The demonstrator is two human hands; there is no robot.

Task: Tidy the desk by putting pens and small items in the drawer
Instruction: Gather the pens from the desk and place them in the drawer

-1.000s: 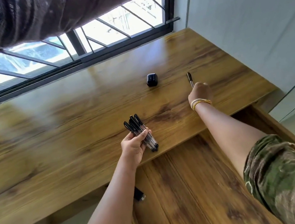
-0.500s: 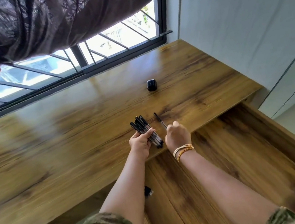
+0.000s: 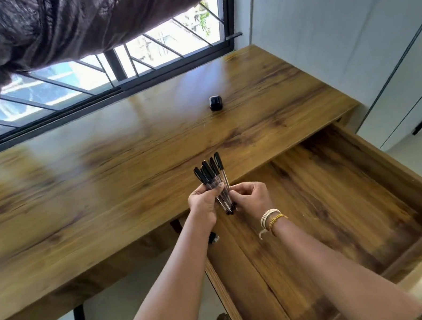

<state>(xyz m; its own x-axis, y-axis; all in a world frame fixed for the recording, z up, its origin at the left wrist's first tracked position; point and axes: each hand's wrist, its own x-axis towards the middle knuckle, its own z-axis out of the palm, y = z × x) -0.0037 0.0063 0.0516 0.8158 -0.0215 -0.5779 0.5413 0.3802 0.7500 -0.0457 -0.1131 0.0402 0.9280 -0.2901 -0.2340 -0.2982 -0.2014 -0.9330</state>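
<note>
Your left hand (image 3: pixel 203 206) grips the pens (image 3: pixel 215 181); your right hand (image 3: pixel 253 199) pinches their lower ends. Both hands hover above the counter (image 3: pixel 95 180) edge and open drawer (image 3: pixel 337 194).

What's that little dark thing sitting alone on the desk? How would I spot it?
Start at the window and come down onto the wooden desk. Toward its right half, between the window and the open drawer, sits a small black box. It is the only thing lying on the desktop; the pens are held in the hands.
</note>
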